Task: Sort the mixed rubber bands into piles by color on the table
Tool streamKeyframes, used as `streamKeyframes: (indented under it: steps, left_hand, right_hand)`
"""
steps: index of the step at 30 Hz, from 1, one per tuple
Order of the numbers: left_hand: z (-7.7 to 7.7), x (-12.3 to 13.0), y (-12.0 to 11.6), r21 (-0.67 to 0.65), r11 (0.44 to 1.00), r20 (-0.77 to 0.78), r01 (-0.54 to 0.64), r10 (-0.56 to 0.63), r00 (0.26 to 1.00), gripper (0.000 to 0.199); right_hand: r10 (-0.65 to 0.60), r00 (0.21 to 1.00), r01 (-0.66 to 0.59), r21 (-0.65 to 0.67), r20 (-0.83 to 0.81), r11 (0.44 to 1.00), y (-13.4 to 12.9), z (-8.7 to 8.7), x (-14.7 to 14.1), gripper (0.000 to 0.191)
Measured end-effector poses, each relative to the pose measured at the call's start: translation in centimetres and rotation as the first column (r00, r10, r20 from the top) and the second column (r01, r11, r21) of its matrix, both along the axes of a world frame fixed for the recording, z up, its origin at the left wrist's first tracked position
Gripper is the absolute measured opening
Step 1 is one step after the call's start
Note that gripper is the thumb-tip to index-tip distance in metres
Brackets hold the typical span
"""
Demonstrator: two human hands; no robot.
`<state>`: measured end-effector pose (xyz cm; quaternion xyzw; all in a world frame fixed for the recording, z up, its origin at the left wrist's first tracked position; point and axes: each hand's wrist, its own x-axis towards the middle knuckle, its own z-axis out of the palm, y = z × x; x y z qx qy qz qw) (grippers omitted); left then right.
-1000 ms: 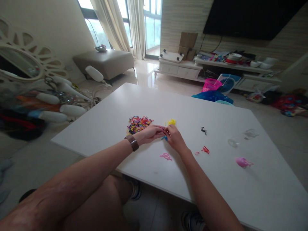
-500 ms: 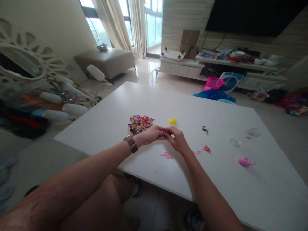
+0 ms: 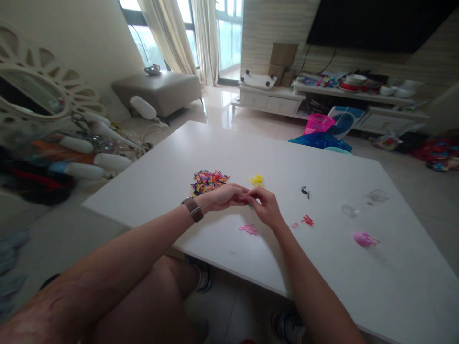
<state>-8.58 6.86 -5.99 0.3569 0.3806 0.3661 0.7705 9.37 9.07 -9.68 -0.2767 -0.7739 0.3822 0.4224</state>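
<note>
My left hand, with a brown watch on its wrist, meets my right hand fingertip to fingertip above the white table. Both hands are closed in a pinch; a tiny bit of blue shows below the fingertips, and what they hold is too small to name. Just behind my left hand lies a mixed pile of coloured bands. Yellow bands lie beyond the fingertips, pink bands on the near side. Red bands and black bands are to the right.
Toward the right of the table are a pink rounded object, a clear round piece and a clear box. A blue bag and a pink basket stand past the far edge. White lamp parts are at the left.
The fingertips have shifted slightly, and the pink bit seen between them is now mostly hidden. My left hand sits a little higher in the view. The bands on the table look unmoved.
</note>
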Motion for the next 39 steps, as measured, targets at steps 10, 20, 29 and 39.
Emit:
streamKeyframes:
  steps: [10, 20, 29, 39]
  left_hand:
    - [-0.9, -2.1, 0.9, -0.005, 0.973, -0.146, -0.231, 0.227, 0.963, 0.011]
    - [-0.9, -2.2, 0.5, 0.057, 0.980, -0.179, -0.190, 0.197, 0.964, 0.046]
    - [-1.6, -1.3, 0.2, 0.122, 0.993, -0.193, 0.007, 0.017, 0.981, 0.054]
    - [0.3, -3.1, 0.5, 0.225, 0.970, -0.364, -0.091, 0.170, 0.916, 0.036]
  right_hand:
    - [0.433, 0.871, -0.310, -0.425, 0.231, 0.851, 1.0, 0.7, 2.9, 0.009]
    - [0.532, 0.777, -0.364, -0.449, 0.336, 0.816, 0.9, 0.6, 3.3, 0.023]
    - [-0.023, 0.999, 0.030, -0.235, 0.033, 0.972, 1.0, -0.3, 1.2, 0.029]
    - [-0.594, 0.797, 0.602, -0.061, 0.112, 0.796, 4.8, -0.8, 7.5, 0.022]
